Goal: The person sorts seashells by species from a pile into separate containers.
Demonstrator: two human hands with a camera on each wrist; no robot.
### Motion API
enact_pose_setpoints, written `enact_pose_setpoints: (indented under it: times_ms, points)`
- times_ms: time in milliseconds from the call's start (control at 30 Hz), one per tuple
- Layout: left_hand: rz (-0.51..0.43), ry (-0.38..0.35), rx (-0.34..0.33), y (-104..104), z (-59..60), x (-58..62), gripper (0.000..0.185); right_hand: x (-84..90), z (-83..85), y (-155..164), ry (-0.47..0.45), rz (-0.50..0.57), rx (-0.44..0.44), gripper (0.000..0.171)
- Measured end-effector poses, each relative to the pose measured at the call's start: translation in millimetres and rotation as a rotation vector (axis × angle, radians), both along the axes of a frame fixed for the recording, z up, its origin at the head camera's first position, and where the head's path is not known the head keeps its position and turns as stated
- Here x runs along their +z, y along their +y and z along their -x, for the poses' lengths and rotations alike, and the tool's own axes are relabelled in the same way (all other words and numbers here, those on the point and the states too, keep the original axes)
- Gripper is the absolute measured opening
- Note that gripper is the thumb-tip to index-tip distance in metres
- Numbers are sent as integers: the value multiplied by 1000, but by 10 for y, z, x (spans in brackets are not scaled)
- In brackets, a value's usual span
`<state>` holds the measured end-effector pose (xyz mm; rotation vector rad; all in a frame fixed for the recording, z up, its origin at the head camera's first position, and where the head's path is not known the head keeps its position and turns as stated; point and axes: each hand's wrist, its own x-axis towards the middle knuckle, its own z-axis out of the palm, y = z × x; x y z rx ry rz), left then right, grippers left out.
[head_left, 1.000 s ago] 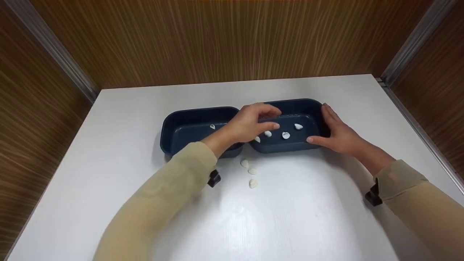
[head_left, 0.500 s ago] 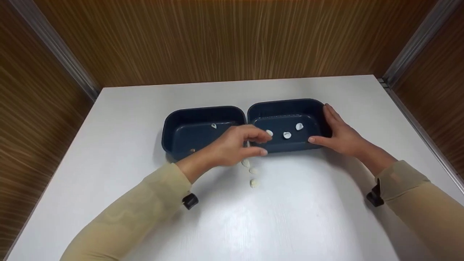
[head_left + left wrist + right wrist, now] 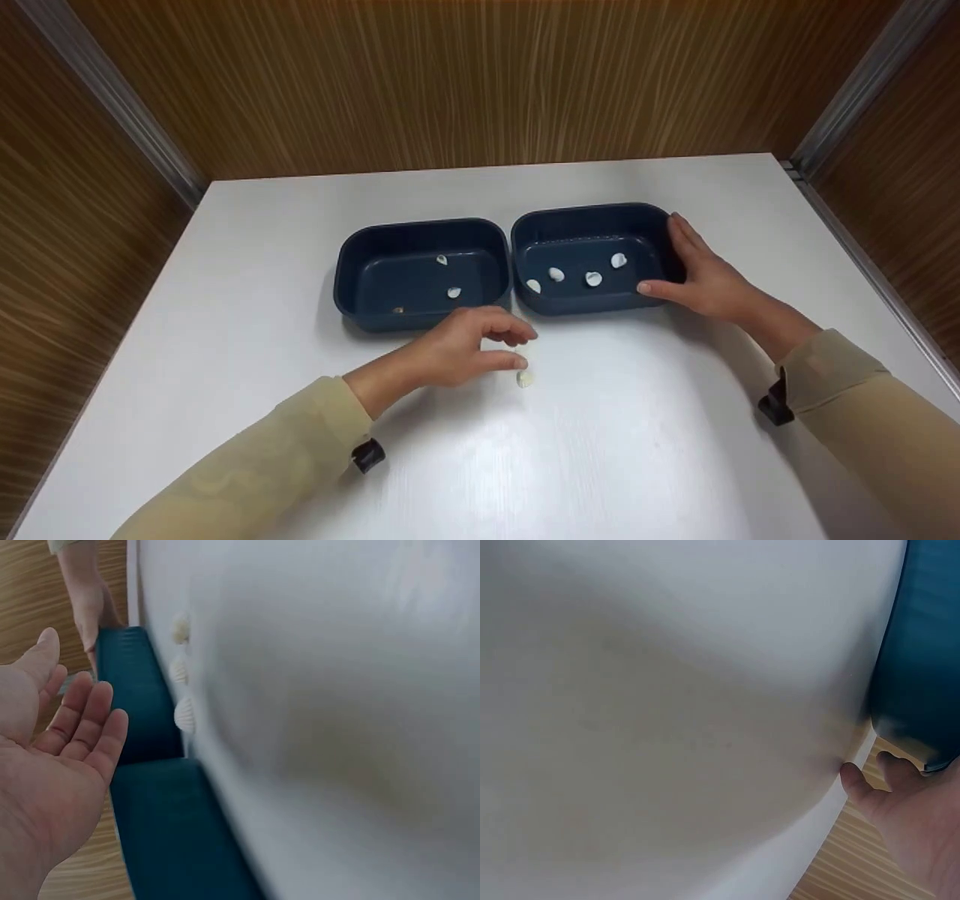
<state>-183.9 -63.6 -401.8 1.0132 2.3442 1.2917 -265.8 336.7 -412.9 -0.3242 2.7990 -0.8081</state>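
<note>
Two dark blue trays stand side by side on a white table (image 3: 637, 420). The left tray (image 3: 352, 255) holds two white shells (image 3: 454, 292) and a small brown bit. Several white shells (image 3: 593, 279) lie in the right tray (image 3: 585, 214). My left hand (image 3: 487, 349) hovers over the table just in front of the trays, fingers loosely curved, holding nothing. One loose shell (image 3: 525, 379) lies by its thumb. The left wrist view shows an empty palm (image 3: 67, 735) and three loose shells (image 3: 185, 714) in a row. My right hand (image 3: 694, 274) rests flat against the right tray's right end, thumb on its front wall.
Wood-panelled walls (image 3: 450, 82) close in the table at the back and on both sides. Bare table surface (image 3: 667, 705) stretches in front of the trays toward me. The right wrist view shows only the right tray's corner (image 3: 922, 652) and my right hand (image 3: 900, 802).
My left hand has drawn back from over the right tray to the table in front, above the loose shells. The right hand and both trays have stayed put.
</note>
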Motion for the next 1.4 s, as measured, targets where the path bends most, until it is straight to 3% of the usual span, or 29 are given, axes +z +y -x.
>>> enact_pose_setpoints:
  times_ms: [367,500,1400]
  points:
    - [13,-95,13,-66,0,-339,31,-12,14,-18,-3,-1,1,120]
    - [25,-91,17,-66,14,-413,30,-11,9,-24,-5,7,0,120]
    - [71,23,-39,15,38,-517,30,-24,-10,21,20,25,4,122]
